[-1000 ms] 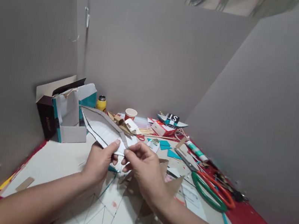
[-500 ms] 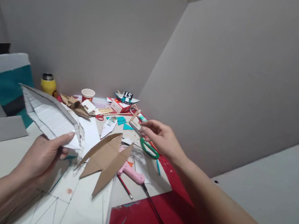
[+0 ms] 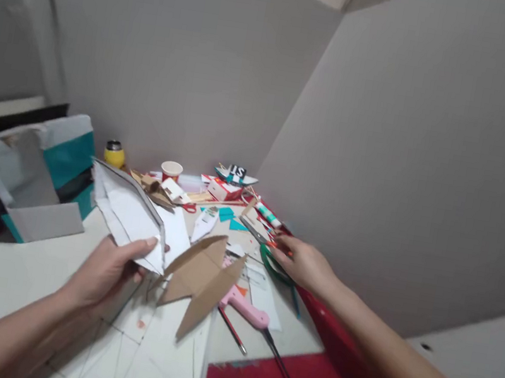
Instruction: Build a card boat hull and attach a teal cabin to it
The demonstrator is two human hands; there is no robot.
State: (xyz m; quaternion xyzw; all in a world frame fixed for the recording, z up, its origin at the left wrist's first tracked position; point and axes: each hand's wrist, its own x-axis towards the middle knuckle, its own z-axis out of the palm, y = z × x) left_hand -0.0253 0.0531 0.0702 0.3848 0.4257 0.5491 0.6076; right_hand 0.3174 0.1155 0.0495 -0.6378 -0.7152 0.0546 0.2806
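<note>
My left hand [image 3: 113, 266] holds a folded white cardboard boat shape [image 3: 134, 212] with dark edges, thumb on its inner face and fingers beneath. At the right, my right hand [image 3: 296, 260] has its fingers closed at the orange handle of a pair of scissors [image 3: 253, 230], whose grey blades point left; the fingers cover most of the handle. A green-handled pair of scissors [image 3: 271, 267] lies just below that hand. Between my hands rests a brown cardboard cutout [image 3: 201, 273] with raised, pointed sides, partly over a pink glue gun [image 3: 247, 309].
A red-and-black pencil [image 3: 232, 331] and a black cord [image 3: 286, 370] lie in front. Farther back are a paper cup [image 3: 171, 170], a yellow bottle [image 3: 114, 156], a glue stick [image 3: 268, 214], teal scraps [image 3: 238, 225] and a small model boat [image 3: 236, 175]. Cardboard boxes [image 3: 43, 223] stand left.
The view has swung left. My right hand has come down from above the table to the orange-handled scissors. My left hand still holds the white boat shape, now turned somewhat.
</note>
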